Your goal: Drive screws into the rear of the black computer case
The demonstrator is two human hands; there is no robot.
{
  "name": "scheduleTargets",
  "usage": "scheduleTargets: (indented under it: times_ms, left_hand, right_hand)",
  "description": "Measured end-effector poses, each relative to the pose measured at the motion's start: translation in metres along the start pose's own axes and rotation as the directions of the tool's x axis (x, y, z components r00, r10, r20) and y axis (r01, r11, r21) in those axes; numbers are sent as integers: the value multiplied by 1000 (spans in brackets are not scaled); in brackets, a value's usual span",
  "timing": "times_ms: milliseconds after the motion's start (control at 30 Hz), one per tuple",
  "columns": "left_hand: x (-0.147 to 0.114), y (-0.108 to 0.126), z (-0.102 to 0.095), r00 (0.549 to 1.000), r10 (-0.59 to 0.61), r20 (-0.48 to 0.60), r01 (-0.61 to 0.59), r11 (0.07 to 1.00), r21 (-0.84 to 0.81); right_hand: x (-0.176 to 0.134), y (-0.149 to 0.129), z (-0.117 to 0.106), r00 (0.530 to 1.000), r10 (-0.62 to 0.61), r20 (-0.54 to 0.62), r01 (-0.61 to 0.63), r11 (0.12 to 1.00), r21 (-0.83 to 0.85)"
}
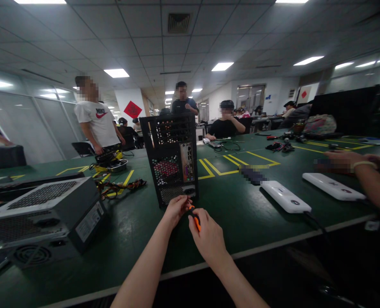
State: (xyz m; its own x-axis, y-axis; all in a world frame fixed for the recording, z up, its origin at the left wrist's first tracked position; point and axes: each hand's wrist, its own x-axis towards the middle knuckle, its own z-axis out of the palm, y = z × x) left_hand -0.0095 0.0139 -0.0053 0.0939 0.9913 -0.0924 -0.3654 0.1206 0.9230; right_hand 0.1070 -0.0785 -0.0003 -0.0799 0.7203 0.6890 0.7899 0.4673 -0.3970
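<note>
A black computer case (pixel 151 149) stands upright on the green table, its rear panel with ports and perforated grilles facing me. My right hand (pixel 211 237) is closed around the orange and black handle of a screwdriver (pixel 197 222), whose shaft points up and left toward my left fingers. In front of the case's lower right corner, my left hand (pixel 176 210) has its fingertips pinched together at the screwdriver's tip. Whatever lies between those fingertips is too small to make out.
Grey power supply units (pixel 45 214) sit at the left, near bundled cables (pixel 126 186). White power banks (pixel 286 196) lie to the right, one with a cable over the table edge. Another person's arm (pixel 374 179) reaches in at far right. People are across the table.
</note>
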Motion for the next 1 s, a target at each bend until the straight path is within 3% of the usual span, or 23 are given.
scheduleTargets:
  times_ms: [233, 800, 1000]
  left_hand:
    - [1, -3, -1, 997, 25, 69, -28, 999, 39]
    - [5, -5, -4, 998, 35, 55, -34, 999, -23]
    - [3, -4, -3, 998, 42, 51, -40, 999, -33]
  right_hand:
    - [0, 2, 3, 1000, -17, 2, 17, 998, -67]
    - [2, -1, -2, 998, -27, -53, 35, 987, 154]
    - [3, 1, -2, 997, -67, -37, 69, 994, 87]
